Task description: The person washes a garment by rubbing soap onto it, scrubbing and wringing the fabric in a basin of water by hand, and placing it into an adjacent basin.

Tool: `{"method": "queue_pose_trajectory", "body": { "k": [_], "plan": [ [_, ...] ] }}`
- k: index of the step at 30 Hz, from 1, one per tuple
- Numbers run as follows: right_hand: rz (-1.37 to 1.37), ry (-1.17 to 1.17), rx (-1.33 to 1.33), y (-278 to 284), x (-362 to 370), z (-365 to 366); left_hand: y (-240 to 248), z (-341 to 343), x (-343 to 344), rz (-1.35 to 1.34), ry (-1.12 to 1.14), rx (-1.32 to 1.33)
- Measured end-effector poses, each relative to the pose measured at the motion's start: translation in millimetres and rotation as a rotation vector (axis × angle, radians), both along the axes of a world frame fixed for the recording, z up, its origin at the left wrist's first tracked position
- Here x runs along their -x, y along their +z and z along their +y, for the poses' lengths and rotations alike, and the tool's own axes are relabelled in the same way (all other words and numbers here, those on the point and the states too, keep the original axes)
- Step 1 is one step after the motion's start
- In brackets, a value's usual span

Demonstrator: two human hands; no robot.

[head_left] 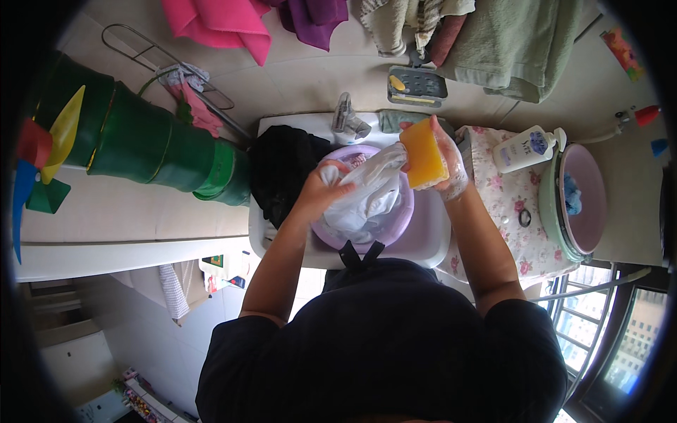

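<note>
A wet white cloth is stretched between my hands, its lower part lying in a light purple basin. My left hand is closed on the cloth's left side, over the basin's rim. In my right hand is a big yellow block that looks like a bar of laundry soap; suds coat the hand and wrist. The cloth's upper right end reaches the block's left edge, where a fingertip shows. Whether that hand also pinches the cloth, I cannot tell.
The basin sits in a white sink under a metal faucet. Black cloth heaps at the sink's left. On the flowered cover to the right lie a white pump bottle and stacked basins. Towels hang above.
</note>
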State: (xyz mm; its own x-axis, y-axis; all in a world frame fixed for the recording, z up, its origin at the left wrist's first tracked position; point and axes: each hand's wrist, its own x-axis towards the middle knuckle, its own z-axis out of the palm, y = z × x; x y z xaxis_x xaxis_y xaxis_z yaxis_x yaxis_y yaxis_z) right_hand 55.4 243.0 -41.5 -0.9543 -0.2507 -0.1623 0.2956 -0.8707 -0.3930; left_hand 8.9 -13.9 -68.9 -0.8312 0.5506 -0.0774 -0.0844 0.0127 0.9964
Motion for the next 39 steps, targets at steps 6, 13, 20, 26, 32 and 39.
{"method": "queue_pose_trajectory", "body": {
  "k": [6, 13, 20, 26, 32, 39],
  "plan": [
    [0.035, 0.112, -0.067, 20, 6, -4, -5, -2, -11, -0.228, -0.255, 0.076],
    [0.395, -0.831, -1.626, -46, 1, -73, -6, 42, -27, -0.973, -0.103, -0.889],
    [0.032, -0.223, -1.879, 0, 35, -87, 4, 56, -37, -0.867, 0.036, -0.852],
    [0.662, -0.225, -2.384, 19, 6, -137, -40, 82, -29, -0.018, 0.174, -1.641],
    [0.692, -0.337, -2.214, 2, 6, -141, -63, 57, -14, -0.473, 0.074, -1.247],
    [0.122, -0.319, -2.15, 11, 38, -127, -29, 47, -4, -0.87, 0.062, -0.84]
  ]
}}
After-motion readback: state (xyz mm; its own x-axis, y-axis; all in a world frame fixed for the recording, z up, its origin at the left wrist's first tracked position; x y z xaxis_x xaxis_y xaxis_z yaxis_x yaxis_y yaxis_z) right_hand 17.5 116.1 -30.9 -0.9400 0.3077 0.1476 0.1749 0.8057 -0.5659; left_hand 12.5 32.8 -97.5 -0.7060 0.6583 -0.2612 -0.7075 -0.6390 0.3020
